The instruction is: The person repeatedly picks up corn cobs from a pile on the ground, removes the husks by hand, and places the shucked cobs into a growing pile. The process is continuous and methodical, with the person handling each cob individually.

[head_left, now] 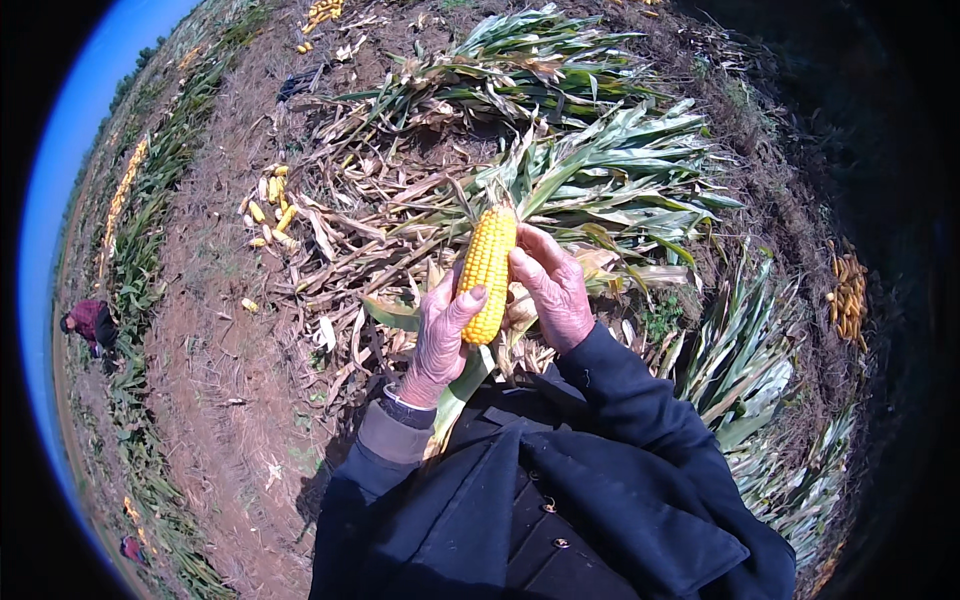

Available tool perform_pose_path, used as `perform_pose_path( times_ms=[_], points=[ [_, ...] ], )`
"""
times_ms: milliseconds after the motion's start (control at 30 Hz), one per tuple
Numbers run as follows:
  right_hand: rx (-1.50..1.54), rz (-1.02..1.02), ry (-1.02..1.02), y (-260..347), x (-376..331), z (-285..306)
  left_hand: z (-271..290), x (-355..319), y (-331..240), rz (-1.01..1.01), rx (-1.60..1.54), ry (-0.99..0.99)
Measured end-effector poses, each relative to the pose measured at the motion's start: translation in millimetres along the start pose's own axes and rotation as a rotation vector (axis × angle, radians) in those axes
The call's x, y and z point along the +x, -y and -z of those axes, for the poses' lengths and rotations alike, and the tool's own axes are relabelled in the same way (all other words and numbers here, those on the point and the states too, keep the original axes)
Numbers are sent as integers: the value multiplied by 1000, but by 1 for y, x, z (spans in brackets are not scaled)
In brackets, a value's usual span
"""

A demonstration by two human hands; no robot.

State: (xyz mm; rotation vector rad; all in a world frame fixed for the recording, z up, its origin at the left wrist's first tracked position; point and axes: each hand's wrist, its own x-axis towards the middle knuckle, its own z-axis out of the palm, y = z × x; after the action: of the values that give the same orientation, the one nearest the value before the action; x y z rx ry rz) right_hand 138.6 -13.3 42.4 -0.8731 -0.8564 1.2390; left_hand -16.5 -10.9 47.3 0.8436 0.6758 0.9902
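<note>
A yellow corn cob (487, 268) stands upright in front of me, husk leaves peeled down around its base. My left hand (440, 335) grips its lower half, thumb across the kernels. My right hand (553, 285) presses against the cob's right side, with pale husk (520, 310) under its fingers. Both dark sleeves come up from the lower edge.
Cut corn stalks with green leaves (600, 170) lie piled on the ground ahead and to the right. Small heaps of husked cobs lie at left (272, 210), far top (322, 12) and right (850, 295). Another person (92, 322) bends at the far left.
</note>
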Motion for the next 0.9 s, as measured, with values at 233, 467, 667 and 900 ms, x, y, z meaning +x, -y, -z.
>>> perform_pose_path(
  times_ms=[233, 467, 667, 900],
  points=[
    [-129, -193, 40, 8, 5, 14, 23, 0, -1, 74, -298, 91],
    [-157, -22, 62, 48, 29, 4, 17, -4, -9, 28, -71, 117],
    [-127, 52, 161, 46, 36, 13, 20, -1, -6, 96, -141, 147],
    [-442, 450, 163, 37, 51, 12, 25, -1, 1, 177, -334, 144]
  ],
)
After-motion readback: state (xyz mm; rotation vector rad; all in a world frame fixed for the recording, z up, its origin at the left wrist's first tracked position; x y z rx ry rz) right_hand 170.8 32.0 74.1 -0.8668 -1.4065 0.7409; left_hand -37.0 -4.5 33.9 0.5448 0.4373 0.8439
